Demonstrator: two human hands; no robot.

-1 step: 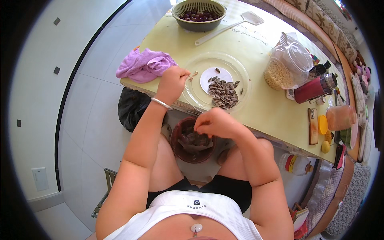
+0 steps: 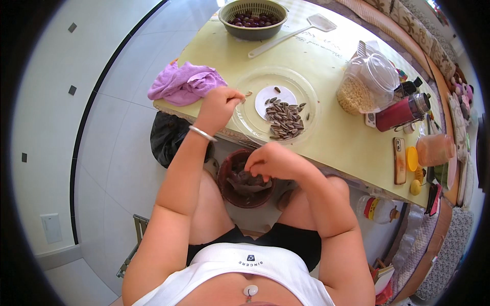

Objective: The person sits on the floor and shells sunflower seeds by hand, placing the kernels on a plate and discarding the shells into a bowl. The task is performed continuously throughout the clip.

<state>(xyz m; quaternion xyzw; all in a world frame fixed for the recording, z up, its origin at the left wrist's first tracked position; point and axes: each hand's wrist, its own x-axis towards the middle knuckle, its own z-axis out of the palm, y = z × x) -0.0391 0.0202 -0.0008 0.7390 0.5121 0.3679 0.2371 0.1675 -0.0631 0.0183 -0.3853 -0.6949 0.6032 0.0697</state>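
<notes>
On the table, a clear round plate [image 2: 306,81] holds a heap of striped sunflower seeds [image 2: 287,120] on its white centre. My left hand [image 2: 218,108] hovers at the plate's left rim, its fingertips pinched together beside a small pale kernel [image 2: 248,93]. Whatever lies inside that pinch is too small to make out. Below the table's front edge, my right hand [image 2: 278,160] is over a dark red bin [image 2: 232,196] between my knees. Its fingers are bent and closed, pointing down; anything in them is hidden. Crumpled clear plastic lines the bin.
A purple cloth [image 2: 186,84] lies left of the plate. Behind are a basket of grapes [image 2: 253,33] and a white swatter [image 2: 283,41]. To the right stand a clear jar of pale kernels [image 2: 357,94], a red flask [image 2: 400,113] and a phone [image 2: 399,160]. A black bag [image 2: 171,140] hangs left.
My right hand has dropped slightly and shifted a little left over the bin. My left hand has moved slightly, still pinched at the plate's left rim.
</notes>
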